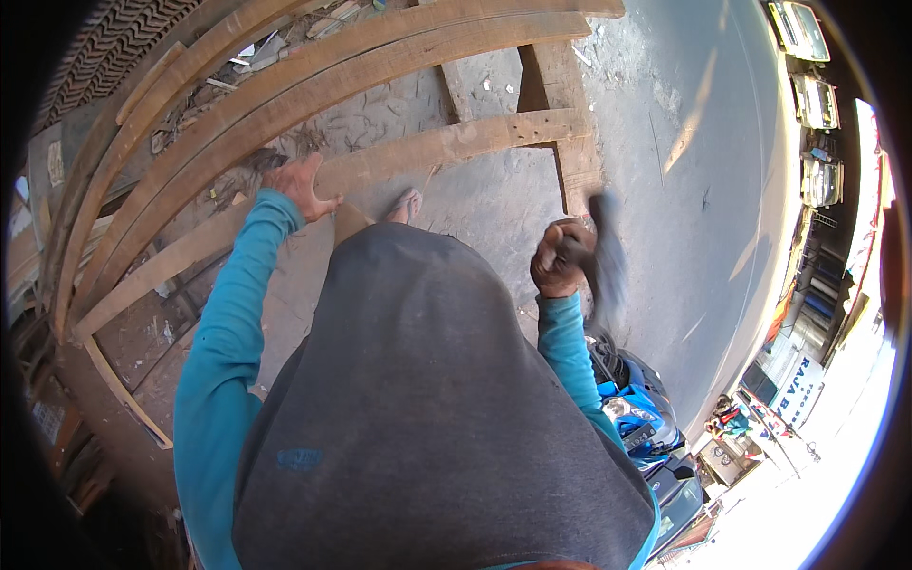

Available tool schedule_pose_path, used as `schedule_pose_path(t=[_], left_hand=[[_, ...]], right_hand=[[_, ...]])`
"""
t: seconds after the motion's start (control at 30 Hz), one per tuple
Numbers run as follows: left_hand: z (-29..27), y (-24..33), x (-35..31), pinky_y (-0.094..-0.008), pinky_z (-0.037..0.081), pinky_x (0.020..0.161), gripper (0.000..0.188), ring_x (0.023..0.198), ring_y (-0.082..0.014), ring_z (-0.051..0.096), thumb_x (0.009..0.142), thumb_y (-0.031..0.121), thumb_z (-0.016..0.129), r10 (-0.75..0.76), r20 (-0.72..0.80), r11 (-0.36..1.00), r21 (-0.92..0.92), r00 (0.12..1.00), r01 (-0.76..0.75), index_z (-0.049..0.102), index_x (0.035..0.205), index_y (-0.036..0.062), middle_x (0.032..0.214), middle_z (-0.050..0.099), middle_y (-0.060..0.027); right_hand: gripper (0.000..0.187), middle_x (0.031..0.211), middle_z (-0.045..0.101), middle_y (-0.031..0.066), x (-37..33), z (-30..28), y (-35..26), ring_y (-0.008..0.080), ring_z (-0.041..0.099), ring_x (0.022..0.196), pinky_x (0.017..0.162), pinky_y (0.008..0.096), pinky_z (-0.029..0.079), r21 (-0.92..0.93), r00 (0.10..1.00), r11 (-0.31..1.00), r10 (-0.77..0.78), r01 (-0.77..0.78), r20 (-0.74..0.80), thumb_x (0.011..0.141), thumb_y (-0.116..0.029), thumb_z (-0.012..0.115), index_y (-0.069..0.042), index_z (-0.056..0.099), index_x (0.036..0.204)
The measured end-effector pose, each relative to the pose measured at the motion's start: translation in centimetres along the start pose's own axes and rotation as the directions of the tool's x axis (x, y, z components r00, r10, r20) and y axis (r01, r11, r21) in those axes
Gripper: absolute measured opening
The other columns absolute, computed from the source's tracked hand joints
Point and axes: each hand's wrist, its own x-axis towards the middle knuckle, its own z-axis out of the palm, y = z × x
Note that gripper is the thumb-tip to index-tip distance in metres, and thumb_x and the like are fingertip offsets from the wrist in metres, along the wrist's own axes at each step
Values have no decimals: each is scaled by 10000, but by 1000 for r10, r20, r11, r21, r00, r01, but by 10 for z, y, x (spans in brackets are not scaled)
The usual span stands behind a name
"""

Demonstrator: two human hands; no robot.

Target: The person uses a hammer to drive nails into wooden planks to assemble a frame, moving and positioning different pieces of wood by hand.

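My left hand grips a long wooden plank, its thumb apart on the near side and its fingers over the far edge, partly hidden. The plank runs from the lower left to a wooden crosspiece on the right, where dark spots mark its end. Closed and raised to the right of my body, my right hand holds a dark hammer, smeared by motion. The hammer is apart from the plank. Beneath the plank's near edge, a foot shows on the ground.
More long boards lie beyond the plank, bent by the lens. Wood scraps litter the ground at the far left. A blue motorcycle stands close behind my right arm. Past the grey road, vehicles are parked.
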Motion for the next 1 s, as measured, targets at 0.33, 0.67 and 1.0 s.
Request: schedule_pose_path(t=[0.33,0.67,1.0], left_hand=[[-6,6,1,-517,515,843,683,980,-403,659,675,489,821,-2,57,1000,-2,998,2,535,1157,97,1071,683,-177],[-10,3,16,-504,513,853,726,1039,-388,645,677,503,820,-23,64,999,46,998,20,542,1204,88,1119,667,-172],[2,3,1,-511,519,819,670,973,-382,666,668,507,823,-4,-13,1000,25,1000,5,553,1123,96,1051,681,-162]], right_hand=[[264,670,523,27,29,-11,-48,105,496,549,500,244,423,322,938,926,273,-196,-214,978,-248,669,-46,500,985],[321,696,613,245,1,28,15,475,614,669,587,476,476,-349,808,834,526,-428,266,980,-289,628,-6,479,1006],[309,712,559,75,41,-18,-37,130,515,564,495,276,457,455,933,835,-173,310,-317,975,-281,671,-32,488,979]])
